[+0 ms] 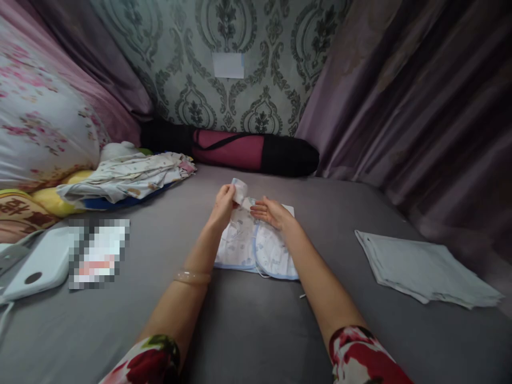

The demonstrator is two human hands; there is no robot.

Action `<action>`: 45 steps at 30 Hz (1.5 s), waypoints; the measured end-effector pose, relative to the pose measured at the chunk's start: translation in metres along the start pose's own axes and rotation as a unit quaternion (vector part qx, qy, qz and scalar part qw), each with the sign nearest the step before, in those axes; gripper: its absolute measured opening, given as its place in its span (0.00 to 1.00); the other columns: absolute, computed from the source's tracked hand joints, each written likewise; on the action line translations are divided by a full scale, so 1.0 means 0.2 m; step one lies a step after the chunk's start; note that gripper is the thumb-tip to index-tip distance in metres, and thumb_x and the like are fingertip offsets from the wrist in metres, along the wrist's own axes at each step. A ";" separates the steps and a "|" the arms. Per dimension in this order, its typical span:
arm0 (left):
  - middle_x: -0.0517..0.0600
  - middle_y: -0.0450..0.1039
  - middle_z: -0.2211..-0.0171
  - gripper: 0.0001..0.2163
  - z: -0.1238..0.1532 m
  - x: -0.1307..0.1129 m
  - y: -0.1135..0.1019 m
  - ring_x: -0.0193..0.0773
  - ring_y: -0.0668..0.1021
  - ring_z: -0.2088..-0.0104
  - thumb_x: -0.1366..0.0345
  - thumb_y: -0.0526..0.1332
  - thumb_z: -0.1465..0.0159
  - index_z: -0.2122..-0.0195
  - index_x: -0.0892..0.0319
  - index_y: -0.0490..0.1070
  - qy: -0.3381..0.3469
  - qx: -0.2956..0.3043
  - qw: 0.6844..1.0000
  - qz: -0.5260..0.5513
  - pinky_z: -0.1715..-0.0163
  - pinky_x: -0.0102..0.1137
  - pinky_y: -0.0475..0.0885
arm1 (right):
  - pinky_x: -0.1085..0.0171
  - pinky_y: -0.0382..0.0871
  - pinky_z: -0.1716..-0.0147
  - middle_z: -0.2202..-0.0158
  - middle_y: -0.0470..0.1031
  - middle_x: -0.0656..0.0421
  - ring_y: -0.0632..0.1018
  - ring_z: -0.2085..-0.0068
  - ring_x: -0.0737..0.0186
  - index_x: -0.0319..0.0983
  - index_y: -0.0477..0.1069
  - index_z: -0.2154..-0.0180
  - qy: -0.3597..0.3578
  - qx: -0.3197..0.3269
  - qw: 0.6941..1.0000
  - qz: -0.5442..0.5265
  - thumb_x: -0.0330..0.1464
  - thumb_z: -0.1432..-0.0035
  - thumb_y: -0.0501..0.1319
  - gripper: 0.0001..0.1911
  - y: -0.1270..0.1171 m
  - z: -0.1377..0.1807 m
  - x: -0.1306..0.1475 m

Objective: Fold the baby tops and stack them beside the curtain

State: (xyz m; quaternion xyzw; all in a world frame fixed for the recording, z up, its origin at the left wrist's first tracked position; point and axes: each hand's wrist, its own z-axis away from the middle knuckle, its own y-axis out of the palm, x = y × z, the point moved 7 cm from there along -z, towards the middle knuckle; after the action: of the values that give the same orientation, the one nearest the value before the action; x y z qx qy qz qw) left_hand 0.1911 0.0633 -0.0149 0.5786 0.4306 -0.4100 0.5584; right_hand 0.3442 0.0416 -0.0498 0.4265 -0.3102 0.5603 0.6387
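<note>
A small white baby garment (236, 246) with pale blue edging and a faint print lies spread on the grey bed sheet. Its upper part is lifted and bunched in my left hand (224, 205), whose thumb and fingers are closed on the cloth. Beside the lifted part, my right hand (274, 214) has its fingers stretched out and roughly together, near or against the fabric; I cannot tell whether they press on it. A thin white tie (262, 273) hangs from the lower edge. My right hand and forearm hide some of the garment's right side.
Folded pale cloth (424, 266) lies at the right. At the left are a white device (42, 261), a blurred-out item (100, 253) and heaped printed cloth (132, 176). A long black and maroon bag (232, 152) rests along the wall. Curtains (384, 96) hang at the right.
</note>
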 end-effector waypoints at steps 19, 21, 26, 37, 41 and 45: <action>0.56 0.65 0.39 0.28 -0.03 0.18 -0.10 0.45 0.65 0.37 0.72 0.50 0.42 0.39 0.57 0.61 0.064 0.099 0.862 -0.493 0.35 0.49 0.42 | 0.63 0.67 0.47 0.46 0.74 0.54 0.74 0.46 0.62 0.34 0.61 0.40 -0.185 -0.132 0.936 0.270 0.20 0.51 0.48 0.34 -0.13 -0.03 0.05; 0.57 0.62 0.37 0.27 -0.02 0.22 -0.08 0.46 0.60 0.35 0.71 0.49 0.39 0.37 0.58 0.59 0.080 0.114 0.838 -0.528 0.35 0.50 0.37 | 0.64 0.62 0.43 0.41 0.69 0.53 0.70 0.41 0.63 0.32 0.57 0.37 -0.196 -0.159 0.898 0.360 0.21 0.50 0.47 0.36 -0.13 -0.01 0.06; 0.61 0.58 0.36 0.26 -0.01 0.27 -0.10 0.47 0.54 0.33 0.69 0.46 0.35 0.34 0.62 0.54 0.106 0.134 0.795 -0.583 0.36 0.52 0.34 | 0.65 0.55 0.38 0.34 0.57 0.50 0.62 0.36 0.62 0.28 0.45 0.33 -0.168 -0.180 0.839 0.486 0.21 0.48 0.45 0.39 -0.11 0.02 0.03; 0.60 0.58 0.36 0.23 -0.07 0.17 -0.18 0.49 0.61 0.36 0.66 0.49 0.33 0.36 0.58 0.56 0.048 0.076 0.851 -0.517 0.36 0.53 0.45 | 0.54 0.47 0.36 0.32 0.46 0.41 0.51 0.32 0.53 0.25 0.47 0.34 -0.197 -0.241 0.764 0.565 0.20 0.49 0.47 0.38 -0.10 0.09 0.02; 0.58 0.63 0.38 0.21 -0.09 0.01 -0.20 0.43 0.68 0.39 0.65 0.47 0.32 0.38 0.60 0.59 0.098 0.030 0.852 -0.513 0.38 0.42 0.56 | 0.50 0.45 0.36 0.33 0.51 0.42 0.52 0.32 0.49 0.28 0.53 0.36 -0.256 -0.269 0.718 0.589 0.22 0.42 0.46 0.31 -0.04 0.12 0.06; 0.56 0.67 0.41 0.20 -0.03 0.05 -0.05 0.42 0.68 0.40 0.69 0.46 0.33 0.40 0.59 0.62 0.141 0.112 0.792 -0.583 0.37 0.44 0.54 | 0.48 0.41 0.36 0.33 0.53 0.45 0.51 0.32 0.48 0.30 0.57 0.37 -0.269 -0.202 0.704 0.625 0.32 0.33 0.44 0.26 0.06 0.10 0.00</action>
State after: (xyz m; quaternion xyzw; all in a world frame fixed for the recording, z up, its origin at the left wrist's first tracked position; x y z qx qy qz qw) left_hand 0.1852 0.0694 -0.0261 0.3273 0.7112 -0.6173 0.0775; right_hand 0.3334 0.0231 -0.0379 0.1278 -0.7700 0.6167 0.1022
